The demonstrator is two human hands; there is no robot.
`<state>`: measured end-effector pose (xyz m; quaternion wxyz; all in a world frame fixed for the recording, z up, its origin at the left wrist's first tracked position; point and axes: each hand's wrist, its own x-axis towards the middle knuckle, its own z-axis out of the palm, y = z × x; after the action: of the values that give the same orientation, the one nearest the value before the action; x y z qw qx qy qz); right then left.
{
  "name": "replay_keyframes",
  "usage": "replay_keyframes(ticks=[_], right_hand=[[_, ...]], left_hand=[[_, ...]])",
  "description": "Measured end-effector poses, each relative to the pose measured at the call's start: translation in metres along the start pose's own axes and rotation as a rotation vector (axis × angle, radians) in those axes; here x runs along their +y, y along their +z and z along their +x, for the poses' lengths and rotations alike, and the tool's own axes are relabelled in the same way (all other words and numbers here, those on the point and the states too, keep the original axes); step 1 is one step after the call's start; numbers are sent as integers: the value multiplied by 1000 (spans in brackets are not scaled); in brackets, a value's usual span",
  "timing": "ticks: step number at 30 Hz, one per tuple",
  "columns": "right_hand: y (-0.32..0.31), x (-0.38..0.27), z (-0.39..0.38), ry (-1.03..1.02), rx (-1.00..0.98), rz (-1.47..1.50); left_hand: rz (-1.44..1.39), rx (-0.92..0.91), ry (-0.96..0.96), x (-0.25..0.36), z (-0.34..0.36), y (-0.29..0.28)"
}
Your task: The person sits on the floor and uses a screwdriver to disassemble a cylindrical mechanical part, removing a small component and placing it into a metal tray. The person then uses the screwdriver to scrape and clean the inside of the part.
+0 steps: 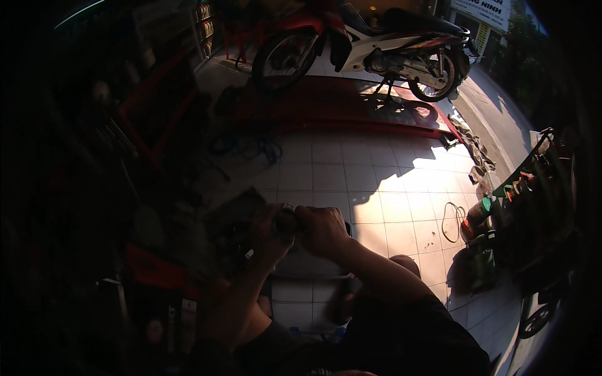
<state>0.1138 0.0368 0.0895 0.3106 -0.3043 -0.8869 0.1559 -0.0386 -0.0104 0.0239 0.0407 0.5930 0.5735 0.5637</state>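
In front of me, both hands come together over a shallow grey tray [313, 271]. My left hand [268, 230] is closed around a small, dark, rounded part [286, 220] with a metallic glint at its top. Against the right side of that part, my right hand [322, 230] has its fingers curled and pressed together. Deep shadow and my own fingers hide most of the part, so its kind cannot be made out. Dark clutter that I cannot identify lies beside and below my left hand.
A red and white motorbike [370, 53] stands on a low red platform [282, 106] beyond the tiled floor [329, 169]. A blue hose or cable [266, 150] lies at the left. To the right are a thin loop [453, 222] and a green-topped container [481, 208] among dark clutter.
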Motion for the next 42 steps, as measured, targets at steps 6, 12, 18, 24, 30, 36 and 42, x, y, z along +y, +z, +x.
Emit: replay_keyframes(ticks=[6,12,18,24,30,36,42], right_hand=[[10,3,9,-82,77,14],[4,10,1,-86,68,56],[8,19,1,-153,6,-22],[20,8,-10,-246,137,-101],[28,8,-17,-180,98,-103],[31,8,-17,-184,120,-61],[29,5,-24,-185,129,-93]], left_hand=[[16,-59,41,-13,5,-7],[-187,-223,-143,3,11,-11],[-250,-79,-87,-7,2,2],[-165,-65,53,3,13,-7],[-153,-24,52,-2,6,-6],[-179,23,15,-2,-1,1],[-99,22,71,2,-4,0]])
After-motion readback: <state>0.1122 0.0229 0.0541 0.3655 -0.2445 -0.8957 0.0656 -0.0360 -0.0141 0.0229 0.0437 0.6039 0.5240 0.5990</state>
